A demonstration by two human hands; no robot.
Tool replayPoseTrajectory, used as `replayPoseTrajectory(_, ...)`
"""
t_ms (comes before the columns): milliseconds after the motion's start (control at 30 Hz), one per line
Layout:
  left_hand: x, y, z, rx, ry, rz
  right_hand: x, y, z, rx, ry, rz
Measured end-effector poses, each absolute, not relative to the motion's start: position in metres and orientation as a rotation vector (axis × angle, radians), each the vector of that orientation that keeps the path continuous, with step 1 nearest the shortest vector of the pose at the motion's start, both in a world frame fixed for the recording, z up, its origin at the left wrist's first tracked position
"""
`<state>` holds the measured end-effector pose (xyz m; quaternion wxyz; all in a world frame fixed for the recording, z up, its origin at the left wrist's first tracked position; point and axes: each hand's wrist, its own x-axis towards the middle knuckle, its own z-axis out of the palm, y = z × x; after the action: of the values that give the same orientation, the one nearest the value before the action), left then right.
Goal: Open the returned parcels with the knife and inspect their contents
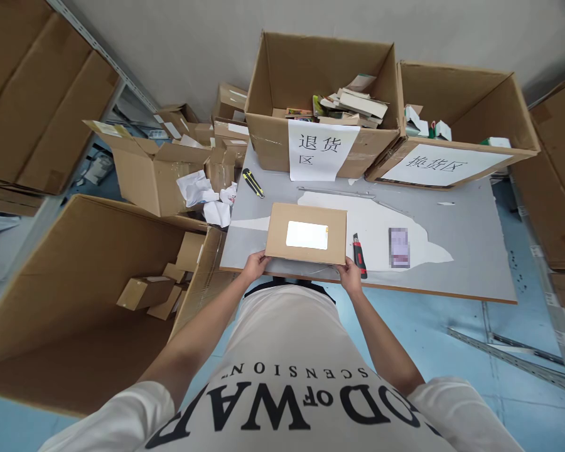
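A closed brown cardboard box point(306, 255) with a white label point(307, 235) on top is at the front edge of the grey table point(475, 251). My left hand point(255, 266) grips its near left corner, and my right hand point(350, 275) grips the near right corner. The fingers of both hands are partly hidden by the box. Just right of the box lies a red and black utility knife point(360, 256). Farther right is a blurred purple rectangular item point(399, 248) on a white sheet point(419, 242).
Two large open cartons with handwritten signs, the left one point(268, 147) and the right one point(522, 125), stand at the back holding small boxes. A yellow-black cutter point(253, 183) lies at the back left. Left of the table, a big carton point(75, 263) contains small parcels point(145, 292).
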<state>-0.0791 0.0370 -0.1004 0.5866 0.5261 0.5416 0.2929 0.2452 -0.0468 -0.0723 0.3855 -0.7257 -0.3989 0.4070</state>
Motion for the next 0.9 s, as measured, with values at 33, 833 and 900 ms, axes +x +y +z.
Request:
replayPoseTrajectory(33, -0.079, 0.037, -0.099, 1.237, 1.271, 0.684, 0.245, -0.046, -0.071, -1.845, -1.013, 1.038)
replayPoseTrajectory(833, -0.051, 0.099, -0.021, 1.326, 1.380, 0.920, 0.266, 0.026, -0.019, -1.899, -0.870, 0.770)
replayPoseTrajectory(900, -0.050, 0.101, -0.025, 1.315, 1.392, 0.902, 0.265, 0.030, -0.019, -1.925, -0.892, 0.753)
